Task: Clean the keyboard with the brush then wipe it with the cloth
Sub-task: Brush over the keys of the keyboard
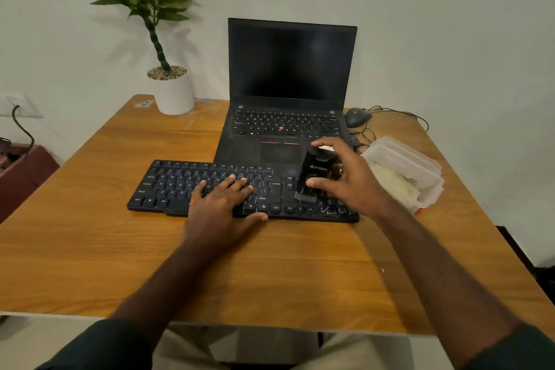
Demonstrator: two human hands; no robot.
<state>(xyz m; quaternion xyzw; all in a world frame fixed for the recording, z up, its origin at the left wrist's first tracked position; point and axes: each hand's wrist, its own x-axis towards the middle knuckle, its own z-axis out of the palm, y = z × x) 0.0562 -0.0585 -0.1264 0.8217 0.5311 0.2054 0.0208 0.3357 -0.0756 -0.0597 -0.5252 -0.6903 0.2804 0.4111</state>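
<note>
On the keyboard (pixel 240 192), which is lying across the desk (pixel 90 249) just in front of the laptop (pixel 288 93), both hands are working. The left hand (pixel 222 204) is resting flat over the middle keys, fingers straight and spread, thumb hanging at the front edge, apparently steadying the board; its grip is apart and holding nothing. The right hand (pixel 345 180) is gripping the brush (pixel 312 177) over the right end of the keyboard, thumb and fingers clamped round the black body, with the bristles pointing down onto the keys near the arrow block.

Judging by this, the brushing step is under way, not finished: the brush is working the right end, and whether the left and middle keys are already clean is too fine to tell. Wiping is not yet begun. No cloth is in either hand; something pale and crumpled is sitting in the clear tub (pixel 402 165) just right of the keyboard, and that may be the cloth, though I cannot tell for sure. Left to do, as I judge it: finishing the brushing, putting the brush down, taking the cloth and wiping the keys.
</note>
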